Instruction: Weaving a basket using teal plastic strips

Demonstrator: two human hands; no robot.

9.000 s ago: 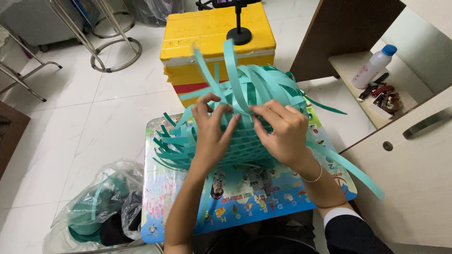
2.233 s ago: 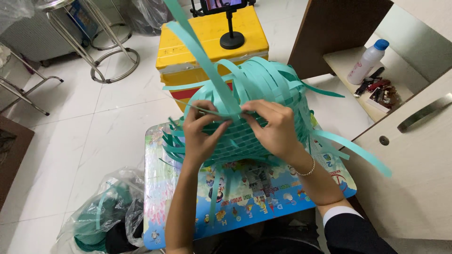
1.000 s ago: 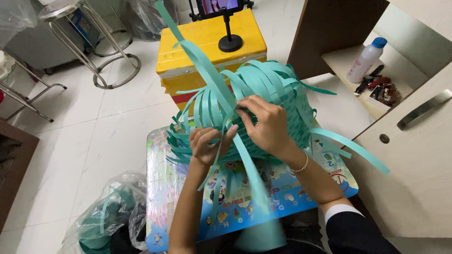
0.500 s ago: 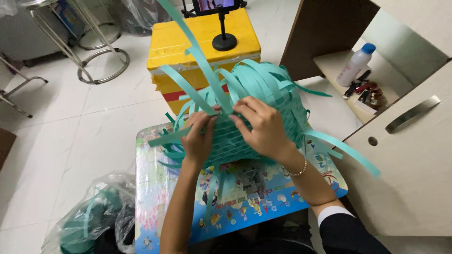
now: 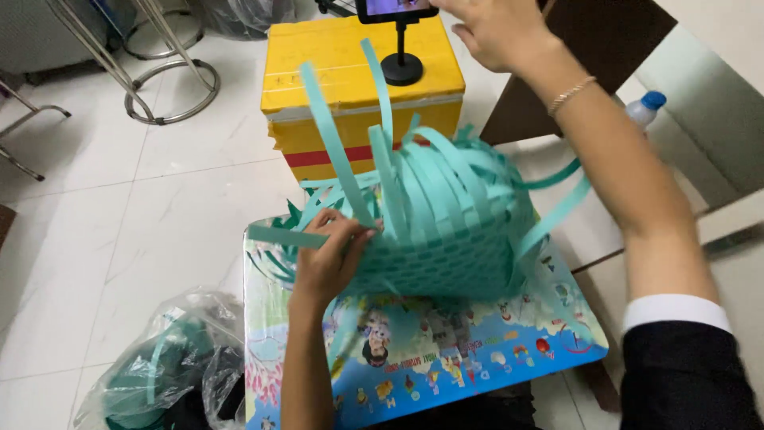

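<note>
A half-woven teal basket [image 5: 446,239] of flat plastic strips stands on a small colourful picture table [image 5: 414,366], with loose strip ends sticking up and out. My left hand [image 5: 330,259] grips the basket's left side and pinches a teal strip [image 5: 334,151] that rises from it. My right hand [image 5: 493,28] is lifted far away, up by a phone on a black stand [image 5: 400,48] that rests on a yellow box [image 5: 358,87]. That hand is partly out of frame, and its fingers look curled with nothing seen in them.
A clear plastic bag with teal strips [image 5: 163,374] lies on the white tile floor at lower left. Metal stool legs [image 5: 155,60] stand at upper left. A plastic bottle with a blue cap [image 5: 645,107] and a wooden cabinet sit to the right.
My right hand has left the basket and risen to the phone stand on the yellow box. My left hand stays on the basket's left side, holding a strip.
</note>
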